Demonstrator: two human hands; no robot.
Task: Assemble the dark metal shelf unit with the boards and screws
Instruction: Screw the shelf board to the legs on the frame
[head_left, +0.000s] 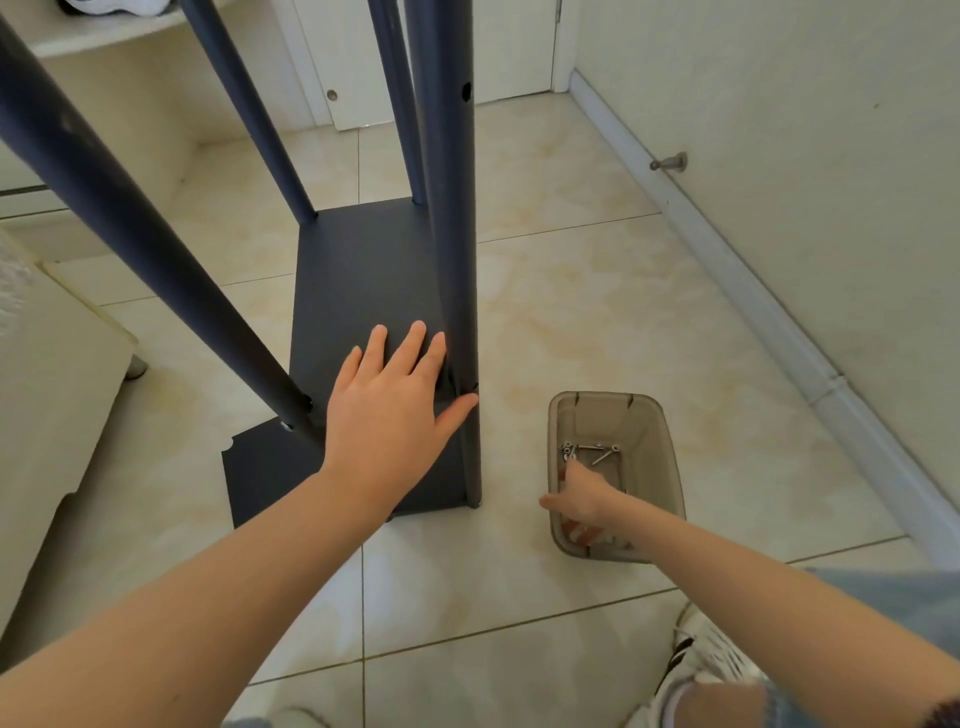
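A dark shelf board sits between several dark metal posts that rise toward me; the nearest right post has a screw hole near its top. A lower board lies on the floor beneath. My left hand presses flat on the upper board, fingers straight, thumb touching the right post. My right hand reaches down into a translucent brown tub, fingertips at the silver screws on its bottom. Whether a screw is pinched is hidden.
Beige tiled floor all around. A white wall with a baseboard and a metal door stopper runs along the right. A white door stands behind. Pale furniture stands to the left. My striped shoe is at the lower right.
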